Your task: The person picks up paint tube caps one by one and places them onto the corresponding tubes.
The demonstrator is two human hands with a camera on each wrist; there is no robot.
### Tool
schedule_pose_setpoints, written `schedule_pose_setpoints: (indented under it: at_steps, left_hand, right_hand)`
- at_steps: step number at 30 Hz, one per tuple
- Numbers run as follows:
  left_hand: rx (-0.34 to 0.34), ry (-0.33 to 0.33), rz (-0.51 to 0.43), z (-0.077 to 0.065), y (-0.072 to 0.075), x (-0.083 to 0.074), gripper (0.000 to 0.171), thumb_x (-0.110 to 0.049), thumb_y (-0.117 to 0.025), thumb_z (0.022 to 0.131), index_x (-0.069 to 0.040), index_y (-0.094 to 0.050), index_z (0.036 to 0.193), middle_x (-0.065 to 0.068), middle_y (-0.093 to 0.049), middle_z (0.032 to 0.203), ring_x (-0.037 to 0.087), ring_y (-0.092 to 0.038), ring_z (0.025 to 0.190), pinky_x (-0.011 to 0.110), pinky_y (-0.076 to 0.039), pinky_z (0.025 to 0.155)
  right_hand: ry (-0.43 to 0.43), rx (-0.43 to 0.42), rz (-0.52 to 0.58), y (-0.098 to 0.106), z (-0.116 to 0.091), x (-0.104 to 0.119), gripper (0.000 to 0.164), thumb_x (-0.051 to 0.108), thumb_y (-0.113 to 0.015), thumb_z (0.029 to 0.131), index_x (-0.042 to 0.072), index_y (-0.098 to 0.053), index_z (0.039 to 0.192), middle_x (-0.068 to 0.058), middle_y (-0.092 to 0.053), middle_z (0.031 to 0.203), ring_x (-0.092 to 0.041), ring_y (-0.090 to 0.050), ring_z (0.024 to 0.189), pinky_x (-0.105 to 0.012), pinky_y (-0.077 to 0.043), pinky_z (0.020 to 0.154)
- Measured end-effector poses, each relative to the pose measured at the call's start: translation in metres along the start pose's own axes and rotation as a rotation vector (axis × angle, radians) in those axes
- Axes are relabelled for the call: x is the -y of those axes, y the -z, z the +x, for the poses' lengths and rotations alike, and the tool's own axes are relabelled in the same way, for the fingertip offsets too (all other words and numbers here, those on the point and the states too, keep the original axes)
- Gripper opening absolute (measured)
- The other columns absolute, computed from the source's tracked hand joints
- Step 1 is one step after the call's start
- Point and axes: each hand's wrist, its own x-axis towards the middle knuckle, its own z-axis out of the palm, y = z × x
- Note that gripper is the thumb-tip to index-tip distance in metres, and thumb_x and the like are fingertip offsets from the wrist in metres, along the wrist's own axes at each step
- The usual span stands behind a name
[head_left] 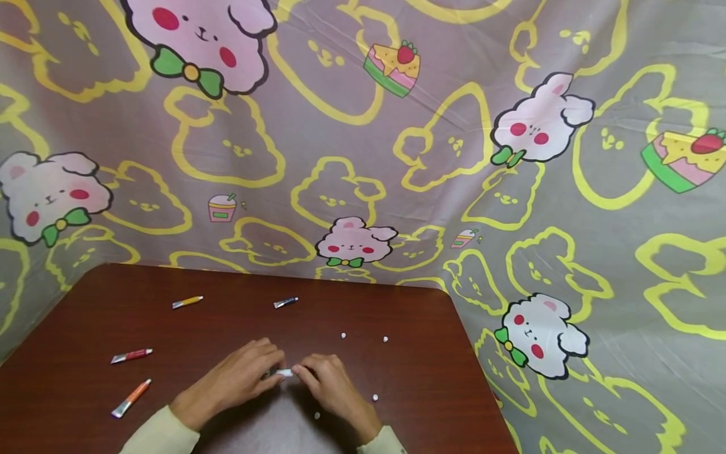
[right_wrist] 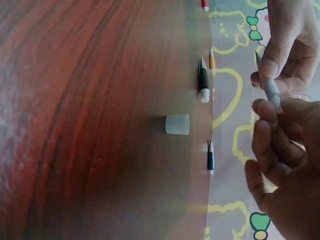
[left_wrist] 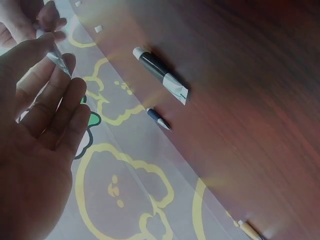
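Observation:
Between my two hands is a small white paint tube (head_left: 285, 372), seen also as a slim tube (right_wrist: 270, 91) in the right wrist view. My left hand (head_left: 244, 373) pinches its flat end between thumb and fingers. At the opposite, nozzle end, the thumb and fingertips of my right hand (head_left: 333, 383) pinch the tube; those fingertips hide the tip. A black tube (left_wrist: 161, 73) lies on the table near my left hand, mostly hidden behind that hand in the head view.
On the brown table (head_left: 227, 328) lie a yellow tube (head_left: 188, 302), a blue tube (head_left: 286, 302), a red tube (head_left: 132, 356) and an orange tube (head_left: 132, 398). Several small white caps, one a cap (head_left: 375, 398) by my right wrist, are scattered rightward. A patterned curtain (head_left: 351, 139) hangs behind.

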Motion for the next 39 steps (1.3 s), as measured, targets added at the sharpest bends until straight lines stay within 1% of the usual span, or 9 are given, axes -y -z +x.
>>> schedule_pose_setpoints:
  at_steps: [3, 5, 10, 13, 19, 24, 27, 32, 39]
  left_hand:
    - [0.002, 0.001, 0.006, -0.0006, -0.0008, 0.0005, 0.022, -0.025, -0.088, 0.091, -0.024, -0.066, 0.093, -0.012, -0.066, 0.089, 0.003, -0.05, 0.084, 0.029, -0.048, 0.072]
    - [-0.002, 0.001, 0.009, -0.0008, -0.0009, 0.001, 0.022, -0.025, -0.088, 0.091, -0.024, -0.066, 0.093, -0.012, -0.066, 0.089, 0.003, -0.05, 0.083, 0.028, -0.047, 0.072]
    - [-0.009, 0.001, 0.014, -0.0007, -0.0008, 0.0031, 0.025, -0.025, -0.09, 0.089, -0.025, -0.066, 0.092, -0.015, -0.064, 0.088, 0.003, -0.05, 0.082, 0.028, -0.047, 0.071]
    - [-0.007, 0.0, 0.015, 0.0002, -0.0015, 0.0037, 0.026, -0.026, -0.091, 0.088, -0.025, -0.066, 0.092, -0.015, -0.063, 0.088, 0.003, -0.05, 0.082, 0.029, -0.047, 0.071]
    - [-0.011, 0.002, 0.023, 0.0003, -0.001, 0.0025, 0.027, -0.025, -0.092, 0.086, -0.025, -0.066, 0.091, -0.015, -0.065, 0.088, 0.003, -0.051, 0.082, 0.03, -0.047, 0.072]
    - [0.002, 0.015, 0.022, 0.0008, 0.0004, 0.0001, 0.026, -0.026, -0.092, 0.087, -0.025, -0.066, 0.091, -0.014, -0.065, 0.088, 0.003, -0.05, 0.083, 0.029, -0.047, 0.072]
    - [0.015, 0.027, 0.011, 0.0013, 0.0017, -0.0009, 0.025, -0.026, -0.09, 0.089, -0.025, -0.066, 0.092, -0.014, -0.065, 0.088, 0.002, -0.05, 0.083, 0.028, -0.047, 0.073]
    - [0.004, 0.019, 0.009, 0.0024, 0.0022, -0.002, 0.026, -0.026, -0.091, 0.089, -0.025, -0.065, 0.091, -0.014, -0.065, 0.088, 0.002, -0.05, 0.083, 0.028, -0.047, 0.072]
    - [0.022, 0.033, 0.021, 0.0021, 0.0038, -0.0027, 0.027, -0.026, -0.092, 0.087, -0.024, -0.066, 0.092, -0.015, -0.063, 0.088, 0.002, -0.048, 0.081, 0.027, -0.046, 0.07]
  right_hand:
    - [-0.026, -0.003, 0.043, 0.0002, 0.0005, 0.0004, 0.009, 0.021, -0.072, 0.105, 0.014, -0.078, 0.103, 0.005, -0.08, 0.092, 0.005, -0.062, 0.079, -0.005, -0.044, 0.076]
    - [-0.042, 0.002, 0.084, 0.0004, 0.0004, 0.0005, 0.008, 0.02, -0.075, 0.104, 0.013, -0.078, 0.106, 0.003, -0.08, 0.092, 0.006, -0.06, 0.078, -0.005, -0.044, 0.074]
    - [-0.021, -0.001, 0.101, -0.0003, -0.0006, -0.0007, 0.01, 0.012, -0.083, 0.096, 0.009, -0.077, 0.104, 0.0, -0.079, 0.087, 0.009, -0.059, 0.076, -0.004, -0.046, 0.071]
    - [-0.026, -0.004, 0.088, -0.0008, -0.0008, -0.0011, 0.012, 0.008, -0.084, 0.093, 0.009, -0.077, 0.103, 0.0, -0.08, 0.087, 0.007, -0.061, 0.076, -0.004, -0.046, 0.071]
    - [-0.057, 0.006, 0.028, -0.0008, -0.003, -0.0021, 0.007, 0.02, -0.081, 0.099, 0.015, -0.079, 0.104, 0.005, -0.08, 0.089, 0.004, -0.064, 0.08, -0.009, -0.043, 0.079]
    - [-0.062, 0.008, -0.011, 0.0005, -0.0058, -0.0017, 0.011, 0.03, -0.075, 0.104, 0.02, -0.079, 0.104, 0.011, -0.078, 0.089, 0.002, -0.063, 0.08, -0.014, -0.04, 0.08]
    - [-0.072, 0.008, 0.002, 0.0006, -0.0059, -0.0015, 0.013, 0.031, -0.073, 0.105, 0.02, -0.079, 0.103, 0.01, -0.076, 0.088, 0.004, -0.057, 0.079, -0.011, -0.039, 0.078]
    - [-0.076, -0.002, 0.013, 0.0001, -0.0064, -0.0014, 0.015, 0.03, -0.071, 0.107, 0.019, -0.079, 0.101, 0.009, -0.074, 0.088, 0.007, -0.051, 0.079, -0.007, -0.038, 0.073]
    - [-0.046, 0.0, 0.026, 0.001, -0.0075, -0.0016, 0.008, 0.022, -0.082, 0.098, 0.016, -0.079, 0.102, 0.007, -0.077, 0.089, 0.004, -0.059, 0.082, -0.005, -0.041, 0.077]
